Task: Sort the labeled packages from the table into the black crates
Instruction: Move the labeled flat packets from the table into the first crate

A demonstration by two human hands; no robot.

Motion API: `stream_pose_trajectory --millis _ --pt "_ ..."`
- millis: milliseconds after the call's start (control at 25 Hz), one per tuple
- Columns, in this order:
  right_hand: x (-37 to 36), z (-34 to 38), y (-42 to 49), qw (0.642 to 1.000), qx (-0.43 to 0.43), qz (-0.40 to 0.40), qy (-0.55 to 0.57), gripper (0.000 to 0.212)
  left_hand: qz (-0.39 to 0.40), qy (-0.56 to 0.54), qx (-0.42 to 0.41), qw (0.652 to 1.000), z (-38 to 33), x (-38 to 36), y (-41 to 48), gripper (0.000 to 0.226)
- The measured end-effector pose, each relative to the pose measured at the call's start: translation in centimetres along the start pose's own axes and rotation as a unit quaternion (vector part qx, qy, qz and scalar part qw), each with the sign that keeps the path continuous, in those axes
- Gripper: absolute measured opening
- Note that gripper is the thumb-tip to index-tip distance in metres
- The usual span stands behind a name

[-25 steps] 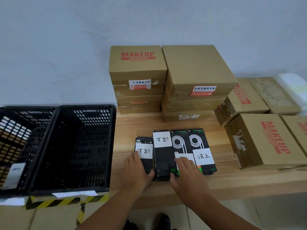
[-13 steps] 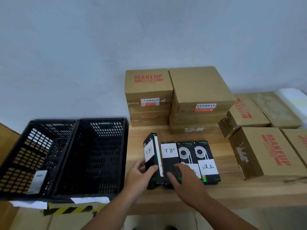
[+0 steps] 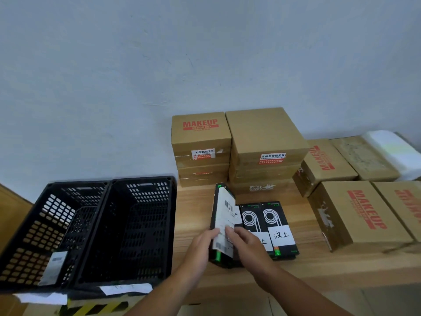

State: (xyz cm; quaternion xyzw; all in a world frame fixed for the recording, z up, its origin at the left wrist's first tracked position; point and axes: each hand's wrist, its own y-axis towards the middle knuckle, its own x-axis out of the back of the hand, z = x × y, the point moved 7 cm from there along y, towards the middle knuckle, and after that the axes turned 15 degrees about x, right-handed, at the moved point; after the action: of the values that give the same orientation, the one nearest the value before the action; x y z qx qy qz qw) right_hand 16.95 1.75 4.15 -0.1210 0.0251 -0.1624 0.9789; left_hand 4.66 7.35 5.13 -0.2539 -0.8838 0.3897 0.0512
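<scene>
A black package [image 3: 223, 215] is tipped up on its long edge, its white barcoded back facing right. My left hand [image 3: 200, 245] grips its near left side and my right hand [image 3: 243, 242] presses its near right face. Two more black packages lie flat beside it: one [image 3: 250, 221] partly under my right hand, one [image 3: 279, 229] with a white handwritten label. Another package under the tipped one is mostly hidden. Two black crates stand left of the table: the near one [image 3: 136, 229] and the far-left one [image 3: 45, 226].
Stacks of brown MAKEUP cartons [image 3: 201, 142] stand at the back of the wooden table [image 3: 307, 263], with more cartons [image 3: 355, 213] on the right. A white foam piece [image 3: 391, 149] lies at the far right. Paper labels hang on the crates' front rims.
The leftmost package has been tipped further upright and turned so its white back shows. My right hand moved from the flat packages onto it. The view tilted upward.
</scene>
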Motion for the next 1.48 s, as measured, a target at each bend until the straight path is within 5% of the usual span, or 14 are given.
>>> stream_pose_trajectory --millis 320,760,1040,1480 --pt "1.0 0.6 0.3 0.997 0.048 0.007 0.06 0.021 -0.021 0.004 -0.028 0.999 -0.8 0.1 -0.9 0.024" --pt "0.8 0.3 0.5 0.997 0.082 -0.014 0.009 0.021 -0.236 0.068 -0.166 0.955 0.8 5.3 -3.9 0.027" --pt "-7.3 -0.4 -0.5 0.994 0.065 0.084 -0.001 0.017 -0.296 0.033 -0.167 0.94 4.1 11.8 -7.8 0.028" --pt "-26.8 -1.3 -3.8 0.995 0.021 0.099 -0.004 0.018 -0.324 -0.021 -0.159 0.932 9.0 29.3 -14.8 0.027"
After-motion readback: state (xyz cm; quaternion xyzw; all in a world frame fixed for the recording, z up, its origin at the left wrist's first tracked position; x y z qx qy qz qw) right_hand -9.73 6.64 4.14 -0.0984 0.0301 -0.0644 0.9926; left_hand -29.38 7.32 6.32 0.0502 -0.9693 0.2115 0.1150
